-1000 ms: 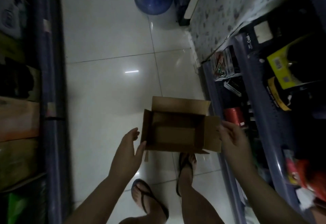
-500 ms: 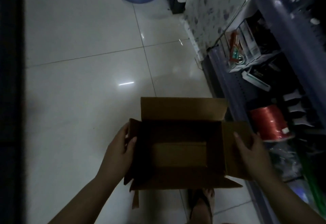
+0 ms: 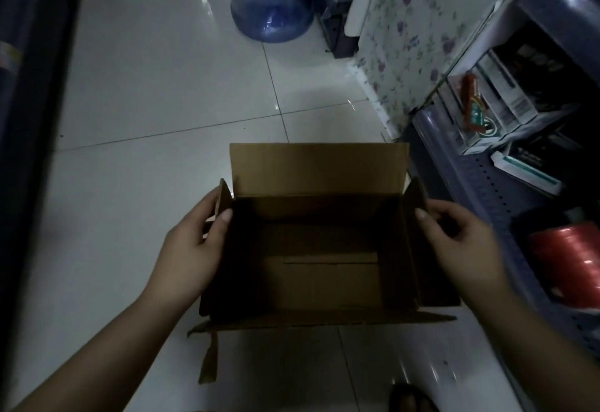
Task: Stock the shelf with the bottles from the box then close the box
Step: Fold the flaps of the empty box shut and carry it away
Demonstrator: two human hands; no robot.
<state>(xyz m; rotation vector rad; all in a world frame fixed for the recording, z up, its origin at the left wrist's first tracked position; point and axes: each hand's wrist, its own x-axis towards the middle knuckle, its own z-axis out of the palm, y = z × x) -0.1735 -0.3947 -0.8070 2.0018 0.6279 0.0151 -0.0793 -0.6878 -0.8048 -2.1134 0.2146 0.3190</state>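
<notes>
Head view: cardboard box (image 3: 319,269) sits on the white tiled floor (image 3: 156,93) at centre frame, open, no bottles visible inside, bare bottom showing. Left hand (image 3: 191,249) at 9 o'clock pinches the left side flap (image 3: 224,199), thumb inside and fingers outside; right hand (image 3: 461,246) at 3 o'clock pinches the right side flap (image 3: 417,194) the same way. Far flap (image 3: 318,169) at 12 o'clock stands up; near flap (image 3: 324,320) at 6 o'clock lies folded outward, with a torn tape strip (image 3: 209,363) hanging off its left corner. Step looks like closing. Risks: side flaps folded in the wrong order spring back; loose tape gets caught under a flap; box slides on the glossy tile toward the shelf (image 3: 487,184) at 3 o'clock, just beside it; dim light hides flap edges.
</notes>
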